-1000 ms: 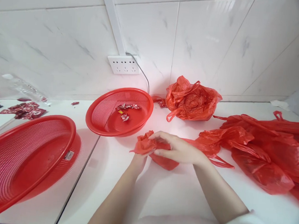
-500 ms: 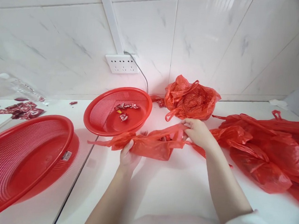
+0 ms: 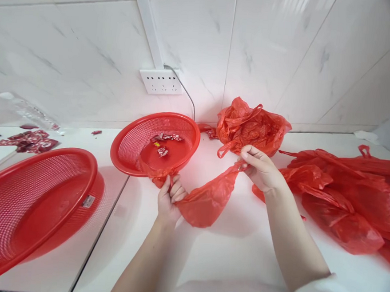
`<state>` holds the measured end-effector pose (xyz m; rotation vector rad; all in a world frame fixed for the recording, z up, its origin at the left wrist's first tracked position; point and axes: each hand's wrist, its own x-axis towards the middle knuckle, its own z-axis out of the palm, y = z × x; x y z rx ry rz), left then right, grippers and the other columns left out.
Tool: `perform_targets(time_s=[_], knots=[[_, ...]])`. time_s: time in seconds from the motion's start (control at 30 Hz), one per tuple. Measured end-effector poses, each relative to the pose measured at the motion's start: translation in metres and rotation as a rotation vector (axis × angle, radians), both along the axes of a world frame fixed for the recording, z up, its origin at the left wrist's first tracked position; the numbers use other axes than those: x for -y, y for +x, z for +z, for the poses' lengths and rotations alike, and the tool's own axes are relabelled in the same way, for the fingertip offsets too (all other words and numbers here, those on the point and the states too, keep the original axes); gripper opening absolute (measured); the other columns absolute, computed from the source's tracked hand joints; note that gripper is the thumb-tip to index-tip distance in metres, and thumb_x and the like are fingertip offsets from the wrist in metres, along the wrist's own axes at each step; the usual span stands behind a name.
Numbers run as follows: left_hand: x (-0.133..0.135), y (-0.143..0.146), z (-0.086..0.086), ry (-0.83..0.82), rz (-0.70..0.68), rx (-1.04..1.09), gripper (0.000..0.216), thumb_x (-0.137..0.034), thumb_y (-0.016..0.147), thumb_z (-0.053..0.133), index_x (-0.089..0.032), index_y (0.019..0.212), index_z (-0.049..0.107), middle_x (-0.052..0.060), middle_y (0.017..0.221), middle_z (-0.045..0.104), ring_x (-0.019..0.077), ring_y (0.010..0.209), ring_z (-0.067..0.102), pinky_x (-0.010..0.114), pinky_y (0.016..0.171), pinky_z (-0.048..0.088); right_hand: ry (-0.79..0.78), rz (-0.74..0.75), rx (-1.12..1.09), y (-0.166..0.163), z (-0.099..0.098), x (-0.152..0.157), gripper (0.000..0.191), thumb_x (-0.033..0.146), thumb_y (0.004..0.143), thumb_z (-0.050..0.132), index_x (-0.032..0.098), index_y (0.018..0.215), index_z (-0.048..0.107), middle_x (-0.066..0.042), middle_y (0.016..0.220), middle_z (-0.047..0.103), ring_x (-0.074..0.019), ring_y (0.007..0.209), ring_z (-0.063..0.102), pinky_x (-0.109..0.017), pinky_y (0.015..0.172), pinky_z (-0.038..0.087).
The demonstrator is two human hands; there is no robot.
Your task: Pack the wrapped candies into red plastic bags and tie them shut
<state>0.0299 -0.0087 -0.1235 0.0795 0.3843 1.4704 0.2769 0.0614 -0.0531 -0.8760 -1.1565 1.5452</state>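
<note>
Close to the camera, two bare arms reach out over the white bench [image 3: 241, 251]. The left hand [image 3: 169, 197] has its grip clenched on one end of a thin red plastic bag [image 3: 204, 202]. The right hand [image 3: 262, 168] pinches the other end of the bag in its fingers [image 3: 249, 153]. The bag hangs between the two hands, and its round bottom sags down to the bench.

To the left, near the front, sits a big red basket [image 3: 27, 205] with little holes in it. On the right lies a pile of flat red bags [image 3: 345, 196], just beside the right hand.

A bit farther back is a smaller red basket [image 3: 155, 143]. A few small wrapped sweets [image 3: 163, 152] lie inside it. The left end of the bag is right in front of this basket.

Behind the right hand sits a crumpled red bag [image 3: 249, 127] against the wall. More red wrappers [image 3: 31, 140] lie far to the left. A white socket [image 3: 161, 81] is on the tiled wall [image 3: 288, 50].
</note>
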Motion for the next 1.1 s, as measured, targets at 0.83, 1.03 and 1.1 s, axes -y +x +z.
perform_targets(time_s=[0.83,1.03,1.1], knots=[[0.0,-0.013,-0.002,0.013,0.161,0.067,0.039,-0.038,0.099,0.03,-0.019,0.069,0.046,-0.01,0.05,0.005,0.0067,0.034,0.012,0.018,0.033,0.018,0.36,0.858,0.991,-0.014,-0.033,0.008,0.111,0.029,0.055,0.084,0.032,0.151,0.028,-0.01,0.161,0.016,-0.0361,0.147,0.012,-0.051,0.111,0.029],[0.0,-0.015,-0.005,0.049,0.136,0.13,0.038,-0.037,0.101,0.03,-0.019,0.07,0.044,-0.011,0.048,0.006,0.0058,0.033,0.01,0.016,0.031,0.017,0.449,0.988,0.342,-0.035,-0.013,0.02,0.025,0.033,0.09,0.056,0.022,0.102,0.074,-0.007,0.146,0.048,-0.0247,0.137,0.04,-0.038,0.111,0.032],[0.0,-0.015,-0.005,0.064,0.136,0.141,0.035,-0.034,0.1,0.032,-0.019,0.071,0.044,-0.011,0.048,0.006,0.0053,0.032,0.009,0.014,0.03,0.016,0.312,0.868,0.187,-0.038,-0.018,0.018,0.033,0.039,0.094,0.047,0.017,0.096,0.072,-0.01,0.13,0.062,-0.0236,0.118,0.058,-0.037,0.099,0.045]])
